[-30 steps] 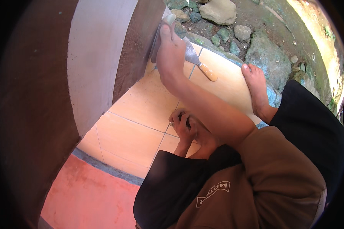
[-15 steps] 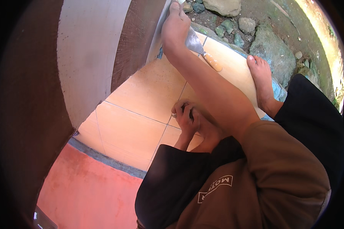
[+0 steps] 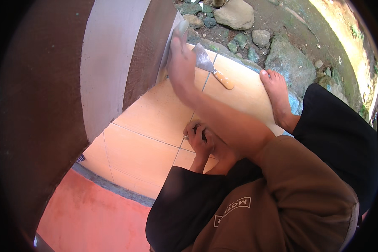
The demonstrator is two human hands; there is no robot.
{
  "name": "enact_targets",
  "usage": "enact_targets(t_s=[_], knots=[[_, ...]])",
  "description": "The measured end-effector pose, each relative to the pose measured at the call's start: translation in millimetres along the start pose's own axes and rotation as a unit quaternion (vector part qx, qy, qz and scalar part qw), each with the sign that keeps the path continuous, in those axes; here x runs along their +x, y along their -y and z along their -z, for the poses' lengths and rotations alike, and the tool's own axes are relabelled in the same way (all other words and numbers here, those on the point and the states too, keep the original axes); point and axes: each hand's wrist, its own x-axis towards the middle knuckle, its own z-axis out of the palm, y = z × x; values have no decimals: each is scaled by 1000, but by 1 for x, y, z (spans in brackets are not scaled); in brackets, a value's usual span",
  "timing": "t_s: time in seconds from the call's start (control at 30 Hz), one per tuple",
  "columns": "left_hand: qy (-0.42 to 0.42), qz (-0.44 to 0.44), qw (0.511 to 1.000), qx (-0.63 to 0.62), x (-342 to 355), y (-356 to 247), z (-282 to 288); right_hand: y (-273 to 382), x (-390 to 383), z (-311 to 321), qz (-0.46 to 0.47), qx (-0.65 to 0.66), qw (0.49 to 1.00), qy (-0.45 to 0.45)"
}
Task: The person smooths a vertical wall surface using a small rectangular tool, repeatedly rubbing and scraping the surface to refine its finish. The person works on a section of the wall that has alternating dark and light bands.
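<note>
My right hand (image 3: pixel 182 63) reaches out to the painted wall's (image 3: pixel 155 46) edge, its fingers blurred. A pale grey patch shows at its fingertips; whether it is a held thing I cannot make out. Just right of that hand, a putty knife (image 3: pixel 224 80) lies on the tiles, its metal blade toward the wall and its stained wooden handle toward me. Beneath my right forearm, my left hand (image 3: pixel 200 140) is curled, with a ring on one finger. It is close against my bent leg and foot, and what its fingers close on is hidden.
Orange floor tiles (image 3: pixel 151 122) run along the brown-and-white wall. A lower red floor (image 3: pixel 92 210) lies at the left behind a grey edge. My bare foot (image 3: pixel 277 90) rests at the tiles' right edge, beside rocks (image 3: pixel 292 61) and soil.
My right hand has shifted along the wall, away from the putty knife, so more of the blade shows. The view has moved slightly. My left hand stays curled by my leg.
</note>
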Motion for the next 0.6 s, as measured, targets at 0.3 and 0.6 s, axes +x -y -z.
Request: enact_targets(t_s=[0.3,0.6], knots=[[24,-7,1000,-18,2,0,1,20,50,5,-66,-34,996,-41],[15,-13,1000,9,8,-7,9,1,48,-1,-60,-24,997,-44]])
